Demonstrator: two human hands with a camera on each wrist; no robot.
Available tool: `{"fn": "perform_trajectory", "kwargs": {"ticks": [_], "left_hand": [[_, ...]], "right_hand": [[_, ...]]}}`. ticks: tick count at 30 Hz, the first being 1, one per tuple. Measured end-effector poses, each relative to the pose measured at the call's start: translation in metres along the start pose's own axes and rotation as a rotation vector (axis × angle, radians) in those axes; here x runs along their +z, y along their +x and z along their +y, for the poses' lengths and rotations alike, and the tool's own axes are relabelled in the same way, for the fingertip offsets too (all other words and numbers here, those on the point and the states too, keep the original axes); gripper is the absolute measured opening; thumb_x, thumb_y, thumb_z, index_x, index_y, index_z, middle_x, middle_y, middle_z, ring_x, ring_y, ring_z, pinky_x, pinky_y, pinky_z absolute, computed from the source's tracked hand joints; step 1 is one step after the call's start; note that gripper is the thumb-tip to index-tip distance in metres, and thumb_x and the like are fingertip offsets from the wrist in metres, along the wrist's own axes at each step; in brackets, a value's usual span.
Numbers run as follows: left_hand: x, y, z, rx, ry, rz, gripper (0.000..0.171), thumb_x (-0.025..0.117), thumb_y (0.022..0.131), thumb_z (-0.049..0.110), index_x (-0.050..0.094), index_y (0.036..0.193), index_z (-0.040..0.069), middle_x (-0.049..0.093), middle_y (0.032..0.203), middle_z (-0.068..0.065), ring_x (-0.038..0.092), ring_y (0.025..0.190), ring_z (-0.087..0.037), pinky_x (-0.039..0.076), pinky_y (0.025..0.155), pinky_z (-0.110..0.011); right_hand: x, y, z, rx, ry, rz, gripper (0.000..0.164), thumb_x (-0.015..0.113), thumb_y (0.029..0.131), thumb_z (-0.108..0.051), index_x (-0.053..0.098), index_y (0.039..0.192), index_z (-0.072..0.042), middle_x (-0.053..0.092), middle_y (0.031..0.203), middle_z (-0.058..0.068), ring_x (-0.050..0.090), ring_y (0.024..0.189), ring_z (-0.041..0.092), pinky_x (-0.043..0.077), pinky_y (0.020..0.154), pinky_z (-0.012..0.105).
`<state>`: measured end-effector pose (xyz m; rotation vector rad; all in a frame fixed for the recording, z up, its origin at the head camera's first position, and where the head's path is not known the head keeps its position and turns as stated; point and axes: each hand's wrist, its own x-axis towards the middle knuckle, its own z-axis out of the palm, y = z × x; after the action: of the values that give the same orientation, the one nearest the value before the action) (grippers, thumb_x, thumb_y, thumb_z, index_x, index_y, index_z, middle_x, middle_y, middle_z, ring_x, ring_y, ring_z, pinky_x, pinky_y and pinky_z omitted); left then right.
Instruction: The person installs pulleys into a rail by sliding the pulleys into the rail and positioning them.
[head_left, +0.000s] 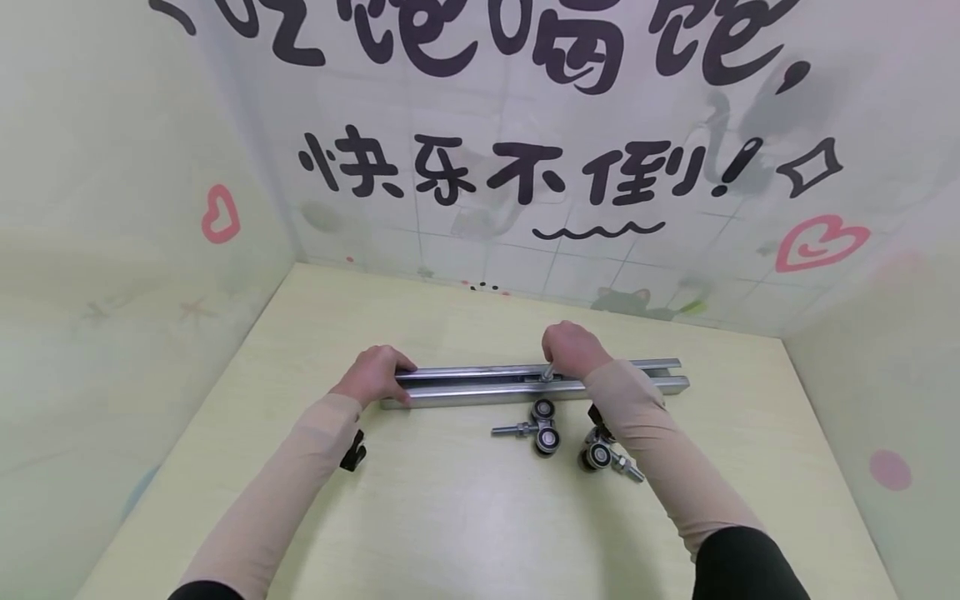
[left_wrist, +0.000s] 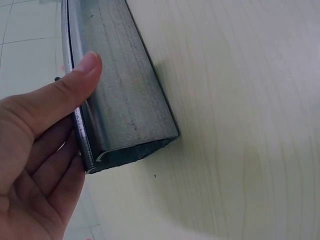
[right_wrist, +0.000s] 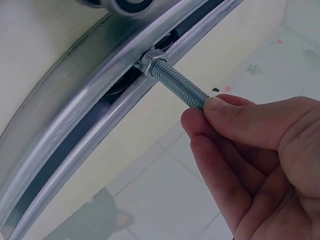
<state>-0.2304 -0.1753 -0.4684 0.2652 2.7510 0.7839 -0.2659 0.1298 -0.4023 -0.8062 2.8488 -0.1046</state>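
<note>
A C-shaped metal rail (head_left: 472,398) lies across the table with its slot facing up. My left hand (head_left: 373,375) grips its left end; in the left wrist view the thumb presses on the rail's side wall (left_wrist: 122,75) and the fingers are on the slot side. Over the right half of the rail, my right hand (head_left: 573,348) pinches the tip of a threaded bolt (right_wrist: 177,84) between thumb and fingers. A hex nut (right_wrist: 151,61) sits at the bolt's base in the slot. Dark wheels of its roller trolley show partly inside the rail, mostly hidden by the lips.
Two loose roller trolleys lie on the table in front of the rail: one trolley (head_left: 546,437) near the middle with its bolt pointing left, another trolley (head_left: 598,456) close beside the right forearm. Printed curtain walls (head_left: 480,258) rise behind and at both sides of the table (head_left: 450,517).
</note>
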Motion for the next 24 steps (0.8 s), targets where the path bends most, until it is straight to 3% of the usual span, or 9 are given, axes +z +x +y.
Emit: {"fn": "perform_trajectory", "kwargs": {"ticks": [11,16,24], "left_hand": [[-0.001,0.000,0.001,0.009,0.006,-0.008,0.054,0.085,0.055,0.013,0.067,0.105,0.003,0.067,0.105,-0.011,0.060,0.094,-0.025,0.047,0.087,-0.039],[0.000,0.001,0.000,0.010,0.012,-0.004,0.053,0.085,0.055,0.013,0.068,0.104,0.003,0.067,0.104,-0.011,0.060,0.094,-0.024,0.046,0.087,-0.039],[-0.002,0.001,0.001,0.019,0.005,-0.005,0.054,0.085,0.054,0.013,0.067,0.104,0.002,0.067,0.103,-0.012,0.060,0.094,-0.026,0.046,0.087,-0.040]], "right_hand": [[-0.001,-0.010,0.018,0.010,0.039,0.017,0.024,0.050,0.061,0.014,0.056,0.054,-0.008,0.053,0.058,0.002,0.044,0.056,0.016,0.040,0.048,0.027],[-0.001,-0.013,0.027,0.006,0.028,0.028,0.022,0.053,0.063,0.014,0.062,0.058,-0.006,0.059,0.062,0.003,0.052,0.059,0.018,0.047,0.053,0.030],[-0.004,-0.022,0.044,0.064,0.042,0.017,0.021,0.055,0.064,0.013,0.062,0.060,-0.006,0.061,0.064,0.004,0.056,0.061,0.019,0.050,0.056,0.032]]}}
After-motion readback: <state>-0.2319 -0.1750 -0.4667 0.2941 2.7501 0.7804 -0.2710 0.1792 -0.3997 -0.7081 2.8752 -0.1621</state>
